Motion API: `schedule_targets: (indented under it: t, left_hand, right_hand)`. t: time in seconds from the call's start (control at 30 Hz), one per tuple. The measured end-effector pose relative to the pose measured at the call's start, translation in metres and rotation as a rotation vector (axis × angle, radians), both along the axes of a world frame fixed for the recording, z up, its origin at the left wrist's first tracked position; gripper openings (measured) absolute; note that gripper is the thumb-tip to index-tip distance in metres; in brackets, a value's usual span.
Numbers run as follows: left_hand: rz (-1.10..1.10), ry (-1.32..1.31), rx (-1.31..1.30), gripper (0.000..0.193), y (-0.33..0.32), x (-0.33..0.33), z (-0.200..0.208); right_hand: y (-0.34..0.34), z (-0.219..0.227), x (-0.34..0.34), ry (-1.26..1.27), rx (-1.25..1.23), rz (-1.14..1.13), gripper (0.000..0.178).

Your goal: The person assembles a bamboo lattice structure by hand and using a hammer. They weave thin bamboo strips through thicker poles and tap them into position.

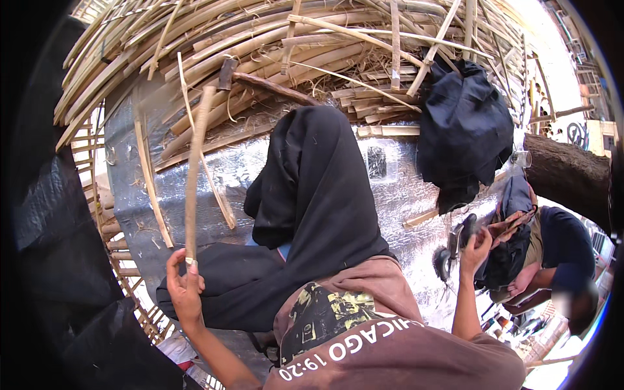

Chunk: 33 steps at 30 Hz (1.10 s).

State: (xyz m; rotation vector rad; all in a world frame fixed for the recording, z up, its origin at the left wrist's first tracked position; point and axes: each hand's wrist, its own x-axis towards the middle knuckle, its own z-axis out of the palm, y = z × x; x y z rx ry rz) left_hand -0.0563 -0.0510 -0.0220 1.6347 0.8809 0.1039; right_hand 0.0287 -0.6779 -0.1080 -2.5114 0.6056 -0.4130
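My left hand is closed around the lower end of a long bamboo strip. The strip stands nearly upright in the picture, its top end close to the bamboo pile. Out to the right, my right hand is raised with its fingers bent together. A dark object shows at its fingertips; its kind is hard to tell. Just left of that hand, another dark, rounded item lies on the silvery sheet. My legs, under black cloth, are folded between the two hands.
A large pile of split bamboo spans the far side, with a wooden-handled hammer against it. Loose strips lie at left. Black cloth hangs at right, near a thick log. Another person sits at far right.
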Motion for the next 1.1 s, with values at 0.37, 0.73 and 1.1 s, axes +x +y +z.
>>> schedule_targets:
  t: [0.37,0.73,1.1]
  left_hand:
    - [-0.017,-0.020,0.062,0.035,0.025,0.009,-0.024]
    - [0.048,0.042,0.040,0.032,0.024,-0.030,-0.041]
    - [0.017,0.046,-0.003,0.033,0.038,-0.030,-0.048]
  right_hand:
    - [-0.086,-0.074,-0.137,0.595,-0.203,-0.198,0.059]
    - [-0.107,-0.070,0.033,0.816,-0.483,-0.045,0.061]
    - [-0.092,-0.017,0.063,0.599,-0.367,-0.242,0.048]
